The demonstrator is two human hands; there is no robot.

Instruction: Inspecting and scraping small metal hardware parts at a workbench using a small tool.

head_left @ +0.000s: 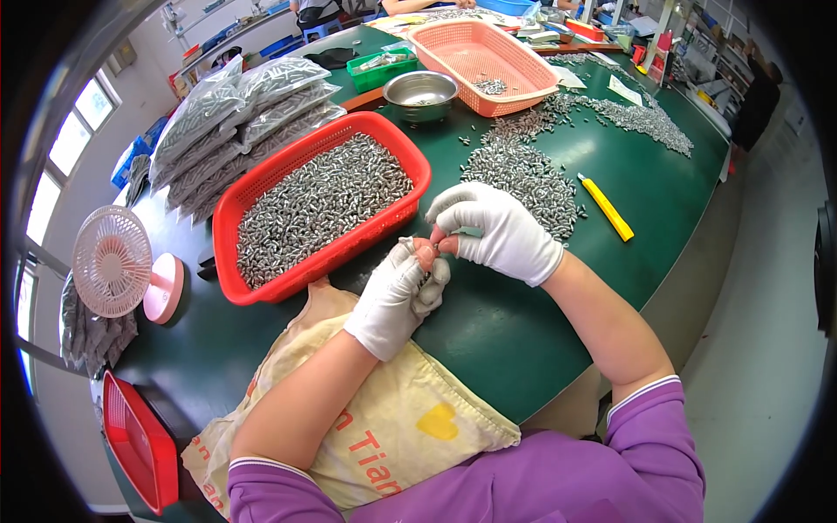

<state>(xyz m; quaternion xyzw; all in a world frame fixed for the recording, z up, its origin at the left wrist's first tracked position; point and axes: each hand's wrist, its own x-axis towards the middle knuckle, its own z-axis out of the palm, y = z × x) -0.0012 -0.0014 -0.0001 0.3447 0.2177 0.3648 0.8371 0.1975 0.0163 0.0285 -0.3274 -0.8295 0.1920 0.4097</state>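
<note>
Both my hands wear white gloves with bare fingertips and meet in front of the red basket (228, 218). My left hand (397, 295) is curled closed, with small silvery metal pieces just visible in its palm. The thumb and index finger of my right hand (497, 231) pinch at the left fingertips, on a tiny metal piece mostly hidden between them. Small metal cylinders (323, 205) fill the red basket. Beyond my right hand, a loose pile of the same metal cylinders (519, 183) lies on the green table (488, 340).
A yellow utility knife (606, 207) lies right of the pile. Behind stand a steel bowl (421, 91), a pink basket (488, 61) and a green tray (381, 70). Stacked filled bags (244, 122) and a pink fan (113, 261) are at left. A printed cloth (410, 410) lies under my left forearm.
</note>
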